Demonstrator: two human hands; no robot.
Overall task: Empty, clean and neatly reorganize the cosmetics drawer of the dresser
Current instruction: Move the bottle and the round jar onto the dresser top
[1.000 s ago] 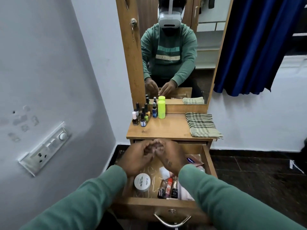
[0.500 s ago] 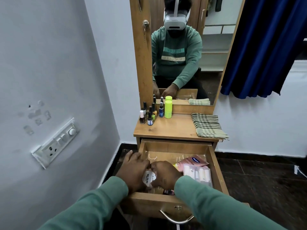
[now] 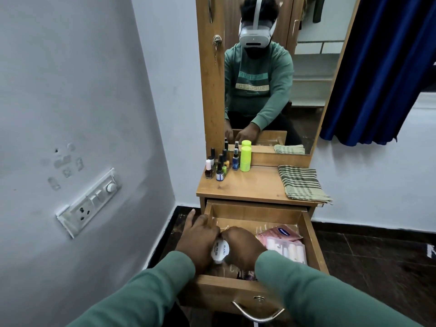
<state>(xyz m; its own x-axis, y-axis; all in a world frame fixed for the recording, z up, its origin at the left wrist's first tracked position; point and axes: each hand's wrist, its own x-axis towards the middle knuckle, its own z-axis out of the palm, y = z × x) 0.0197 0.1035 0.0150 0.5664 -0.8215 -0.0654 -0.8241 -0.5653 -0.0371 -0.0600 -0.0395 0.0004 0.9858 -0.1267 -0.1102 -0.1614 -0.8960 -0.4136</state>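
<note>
Head view. Working low in the pulled-out drawer (image 3: 316,244) of the dresser. Gripping white jar (image 3: 220,251) with right hand (image 3: 243,246), fingers curled over its right side. Pressing left hand (image 3: 198,239) against jar's left side, fingers fairly straight and spread past drawer's left wall. Thumb hidden, so cannot tell whether really gripping. Jar tilted, printed lid toward camera, at left-middle of drawer, squeezed between the two hands.

Versus 1.0 s ago: then lying flat and untouched near drawer's front left, hands joined farther back. Versus 0.5 s ago: much the same two-handed hold. Small bottles (image 3: 246,276) at drawer front, plain a second ago, now mostly hidden under right wrist.

Pink pouch (image 3: 279,233) and pack of pale tubes (image 3: 289,250) at drawer's right side, touching each other. On table (image 3: 245,187): cluster of nail polish bottles (image 3: 217,168) at back left, lime bottle (image 3: 245,159) just beside, folded striped cloth (image 3: 302,182) at right edge, all placed as before. Mirror (image 3: 306,67) behind, reflecting person bent over drawer. Switch panel (image 3: 89,204) on left wall.
</note>
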